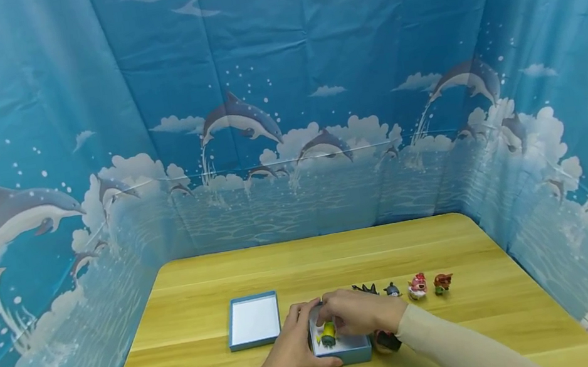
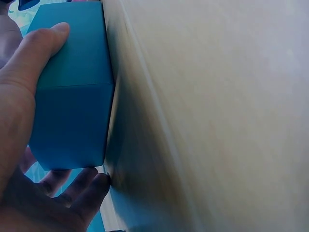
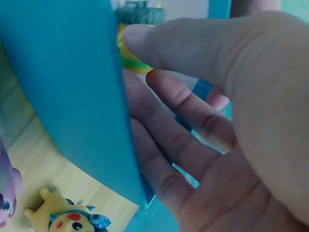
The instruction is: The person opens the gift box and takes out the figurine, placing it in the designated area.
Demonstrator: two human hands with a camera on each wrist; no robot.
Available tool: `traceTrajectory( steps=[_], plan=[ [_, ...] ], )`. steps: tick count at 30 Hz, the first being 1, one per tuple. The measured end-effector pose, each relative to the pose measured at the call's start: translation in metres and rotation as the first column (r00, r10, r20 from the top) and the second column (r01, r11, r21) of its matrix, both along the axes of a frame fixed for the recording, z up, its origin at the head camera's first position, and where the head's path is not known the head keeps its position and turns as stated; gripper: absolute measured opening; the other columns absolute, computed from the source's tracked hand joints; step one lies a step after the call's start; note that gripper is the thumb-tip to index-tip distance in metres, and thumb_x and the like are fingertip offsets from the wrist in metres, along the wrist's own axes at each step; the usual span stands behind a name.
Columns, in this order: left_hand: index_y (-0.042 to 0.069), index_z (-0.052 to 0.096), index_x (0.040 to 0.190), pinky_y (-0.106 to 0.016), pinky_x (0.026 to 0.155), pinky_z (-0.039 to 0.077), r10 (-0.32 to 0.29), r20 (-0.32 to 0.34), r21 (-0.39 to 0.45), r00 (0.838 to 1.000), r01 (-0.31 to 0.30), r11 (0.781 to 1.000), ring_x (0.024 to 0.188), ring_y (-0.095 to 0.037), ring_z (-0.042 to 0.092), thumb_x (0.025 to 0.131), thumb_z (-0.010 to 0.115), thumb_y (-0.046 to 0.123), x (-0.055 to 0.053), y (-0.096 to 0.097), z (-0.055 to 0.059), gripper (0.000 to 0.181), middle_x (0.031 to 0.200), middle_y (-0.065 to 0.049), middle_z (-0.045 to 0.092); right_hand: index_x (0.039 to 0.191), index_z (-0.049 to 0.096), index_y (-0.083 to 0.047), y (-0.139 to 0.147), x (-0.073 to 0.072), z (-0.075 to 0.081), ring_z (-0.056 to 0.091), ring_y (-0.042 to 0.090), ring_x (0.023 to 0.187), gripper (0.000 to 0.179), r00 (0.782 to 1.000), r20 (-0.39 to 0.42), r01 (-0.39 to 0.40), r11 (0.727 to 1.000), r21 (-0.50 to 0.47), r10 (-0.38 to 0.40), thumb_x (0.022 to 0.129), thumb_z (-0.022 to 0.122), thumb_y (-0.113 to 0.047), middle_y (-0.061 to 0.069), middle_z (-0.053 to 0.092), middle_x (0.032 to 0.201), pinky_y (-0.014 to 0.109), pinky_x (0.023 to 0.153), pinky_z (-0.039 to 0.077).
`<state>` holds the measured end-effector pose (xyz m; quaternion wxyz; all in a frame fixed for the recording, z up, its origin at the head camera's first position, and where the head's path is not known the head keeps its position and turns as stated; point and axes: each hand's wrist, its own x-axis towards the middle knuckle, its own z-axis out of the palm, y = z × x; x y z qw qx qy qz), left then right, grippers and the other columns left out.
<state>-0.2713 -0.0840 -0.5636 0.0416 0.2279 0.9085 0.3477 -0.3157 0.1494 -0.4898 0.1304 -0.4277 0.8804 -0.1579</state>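
A blue box with a white inside stands open-topped near the table's front. My left hand holds its left side, the thumb pressed on the near wall and the other fingers around the back; the left wrist view shows that thumb lying on the blue wall. Inside the box is a small yellow-and-green figurine. Reaching in from the right, my right hand pinches this figurine between thumb and index finger. The other right fingers curl down inside the box wall.
Left of the box lies its blue-rimmed white lid. Behind and to the right stand a black spiky figurine, a grey one, a pink one and a reddish-brown one. A dark figurine sits against the box's right side.
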Motion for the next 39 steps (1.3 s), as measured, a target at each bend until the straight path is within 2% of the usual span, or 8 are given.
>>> traceTrajectory(
  steps=[8,13,21,32,39],
  plan=[
    [0.034,0.034,0.182,-0.042,0.11,0.061,-0.006,-0.016,0.006,1.0,0.006,1.0,0.133,-0.017,0.059,0.083,0.101,0.07,-0.001,0.0,-0.001,0.125,0.159,-0.001,0.053,0.122,0.092,-0.019,-0.008,-0.006,-0.002,0.076,0.002,0.105,0.027,0.998,-0.059,-0.034,0.997,0.065,0.037,0.098,0.096,-0.008,-0.005,0.085,0.126,0.018,0.087,0.063],
    [0.029,0.036,0.182,-0.042,0.11,0.061,-0.004,-0.024,0.002,1.0,0.004,1.0,0.135,-0.018,0.06,0.083,0.101,0.07,-0.001,0.0,-0.003,0.126,0.162,-0.003,0.053,0.118,0.093,-0.021,-0.011,-0.006,-0.003,0.08,0.004,0.103,0.025,0.998,-0.054,-0.036,0.997,0.065,0.039,0.098,0.095,-0.005,-0.008,0.088,0.12,0.018,0.086,0.064],
    [0.023,0.036,0.183,-0.045,0.112,0.061,0.002,-0.016,0.0,1.0,-0.002,1.0,0.139,-0.021,0.061,0.083,0.101,0.07,-0.001,0.001,0.001,0.129,0.164,-0.005,0.052,0.114,0.093,-0.02,-0.012,-0.006,-0.008,0.08,0.003,0.097,0.02,0.993,-0.108,-0.029,0.997,0.074,0.037,0.099,0.095,-0.008,-0.008,0.089,0.114,0.018,0.084,0.064],
    [0.021,0.037,0.182,-0.047,0.11,0.062,-0.004,-0.002,0.006,1.0,0.004,1.0,0.137,-0.022,0.061,0.083,0.102,0.068,-0.001,0.003,0.0,0.127,0.163,-0.006,0.053,0.114,0.092,-0.02,-0.006,-0.004,-0.01,0.079,0.0,0.094,0.02,0.999,-0.041,-0.004,1.0,0.031,0.005,0.098,0.095,-0.008,-0.007,0.089,0.112,0.017,0.082,0.063],
    [0.02,0.037,0.182,-0.048,0.112,0.061,0.0,-0.013,0.015,1.0,0.0,1.0,0.139,-0.022,0.06,0.082,0.102,0.07,-0.002,0.001,-0.002,0.129,0.164,-0.006,0.052,0.116,0.091,-0.018,-0.002,-0.003,-0.01,0.078,-0.001,0.092,0.021,0.999,-0.038,0.0,1.0,0.017,0.0,0.098,0.096,-0.01,-0.006,0.089,0.114,0.016,0.082,0.063]
  ],
)
